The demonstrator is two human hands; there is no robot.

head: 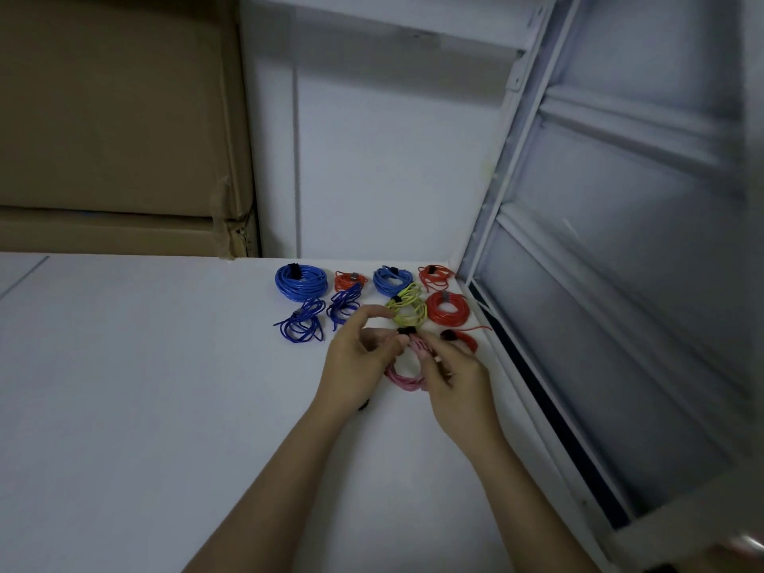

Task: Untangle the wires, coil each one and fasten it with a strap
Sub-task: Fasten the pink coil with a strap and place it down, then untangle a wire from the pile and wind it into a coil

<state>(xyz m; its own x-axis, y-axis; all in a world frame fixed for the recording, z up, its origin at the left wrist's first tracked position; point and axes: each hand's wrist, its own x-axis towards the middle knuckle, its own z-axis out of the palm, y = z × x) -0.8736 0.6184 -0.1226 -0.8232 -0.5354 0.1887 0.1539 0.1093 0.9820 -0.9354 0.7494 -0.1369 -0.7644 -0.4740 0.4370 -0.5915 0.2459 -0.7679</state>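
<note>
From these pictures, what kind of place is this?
Probably a storeroom or workshop corner, not a home: stacked cardboard boxes against the wall, a white metal shelving frame on the right, and a plain white table holding strapped wire coils.

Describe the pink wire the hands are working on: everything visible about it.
The pink wire is a thin, plastic-looking cord wound into a small round coil of several loops. Both hands hold it just over the white table, near the yellow coil. The left hand grips its left side; the right hand covers its right side. A black strap sits at its top, pinched between the fingers. Whether the strap is fully fastened cannot be told.
</note>
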